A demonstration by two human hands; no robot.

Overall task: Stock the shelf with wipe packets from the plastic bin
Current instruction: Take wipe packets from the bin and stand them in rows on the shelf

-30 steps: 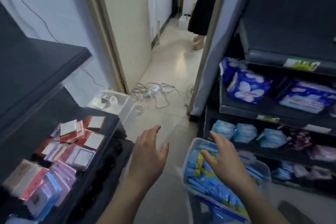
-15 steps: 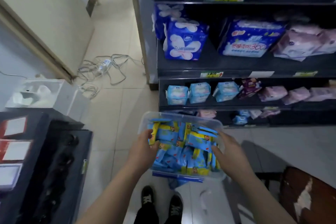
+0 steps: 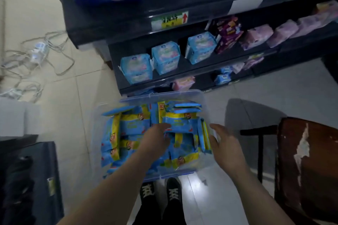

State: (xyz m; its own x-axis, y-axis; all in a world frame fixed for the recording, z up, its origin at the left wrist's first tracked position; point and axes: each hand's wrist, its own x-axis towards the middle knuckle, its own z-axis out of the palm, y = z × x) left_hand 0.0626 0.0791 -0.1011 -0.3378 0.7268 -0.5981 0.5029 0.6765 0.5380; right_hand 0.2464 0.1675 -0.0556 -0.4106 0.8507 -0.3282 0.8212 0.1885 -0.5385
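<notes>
A clear plastic bin (image 3: 161, 95) sits in front of me above my shoes, filled with several blue-and-yellow wipe packets (image 3: 128, 128). My left hand (image 3: 155, 139) reaches into the bin, fingers stretched forward and resting on the packets near its middle. My right hand (image 3: 225, 144) is beside the bin's right wall with straight, spread fingers and holds nothing. Behind the bin stands the dark shelf (image 3: 182, 71), its low tiers carrying light blue, purple and pink packs.
A worn brown chair (image 3: 307, 160) stands close on the right. A power strip with tangled cables (image 3: 38, 51) lies on the tiled floor at the left. A black shelf unit (image 3: 36, 170) and a white box (image 3: 14, 115) are at the near left.
My view tipped down toward the bin. Both hands held the bin's sides half a second ago; the left hand has moved inside onto the packets and the right hand has loosened off the side.
</notes>
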